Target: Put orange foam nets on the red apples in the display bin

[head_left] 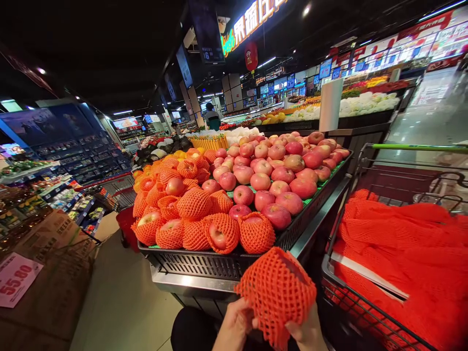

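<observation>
Low in front of me, both hands hold an orange foam fruit net (276,292). It bulges round, and a dark reddish patch of what looks like an apple shows at its upper right opening. The fingers of my left hand (236,321) pinch its lower left side. My right hand (307,329) grips the lower right side, partly hidden behind the mesh. Just beyond is a black crate (204,263) of apples. Netted apples (221,233) line its front and left, while bare apples (261,181) are heaped on the right over green lining.
A shopping cart (360,280) on the right carries a large pile of orange foam nets (405,243). A bag roll (330,105) stands behind the apples. Brown cartons (44,273) with a pink price sign (18,279) are at left, beside the aisle floor (120,297). A person (212,117) stands far back.
</observation>
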`<act>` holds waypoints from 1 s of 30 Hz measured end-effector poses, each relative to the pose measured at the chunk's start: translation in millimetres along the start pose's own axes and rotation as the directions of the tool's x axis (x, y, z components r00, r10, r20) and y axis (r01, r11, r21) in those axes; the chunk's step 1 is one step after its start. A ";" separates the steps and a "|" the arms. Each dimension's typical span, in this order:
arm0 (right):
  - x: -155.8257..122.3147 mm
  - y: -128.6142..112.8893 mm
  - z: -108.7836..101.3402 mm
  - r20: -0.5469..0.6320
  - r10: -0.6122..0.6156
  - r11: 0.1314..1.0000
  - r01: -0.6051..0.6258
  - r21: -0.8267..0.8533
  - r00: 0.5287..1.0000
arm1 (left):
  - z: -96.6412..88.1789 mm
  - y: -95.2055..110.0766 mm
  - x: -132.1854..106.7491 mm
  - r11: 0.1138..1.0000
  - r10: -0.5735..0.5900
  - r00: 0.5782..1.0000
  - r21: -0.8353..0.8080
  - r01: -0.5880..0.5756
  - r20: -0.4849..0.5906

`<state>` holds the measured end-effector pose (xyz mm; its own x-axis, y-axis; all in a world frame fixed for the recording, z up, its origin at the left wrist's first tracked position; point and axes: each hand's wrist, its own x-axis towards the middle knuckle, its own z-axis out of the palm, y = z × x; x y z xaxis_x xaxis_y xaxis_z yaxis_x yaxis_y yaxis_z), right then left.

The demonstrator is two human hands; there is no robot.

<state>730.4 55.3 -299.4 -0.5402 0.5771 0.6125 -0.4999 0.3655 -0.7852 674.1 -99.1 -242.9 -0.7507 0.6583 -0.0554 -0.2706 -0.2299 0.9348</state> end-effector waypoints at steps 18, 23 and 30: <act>-14.5 -21.6 31.2 -0.093 0.228 0.843 -0.149 0.517 0.969 | 17.3 -62.1 29.0 0.862 0.468 0.883 0.201 -0.466 0.040; 8.6 -36.9 25.9 -0.100 0.155 0.878 -0.090 0.469 0.983 | 4.2 -24.5 37.4 0.453 0.842 0.538 0.505 -0.735 0.028; 33.1 -23.8 -55.5 -0.471 0.173 0.960 -0.040 0.279 0.865 | -16.3 202.8 139.4 -0.106 0.949 0.180 0.800 -0.591 0.258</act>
<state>761.9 106.2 -265.5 -0.2347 0.9066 0.3508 -0.6466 0.1239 -0.7527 504.8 -65.7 -66.8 -0.2362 0.0855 0.9679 0.9542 0.2085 0.2145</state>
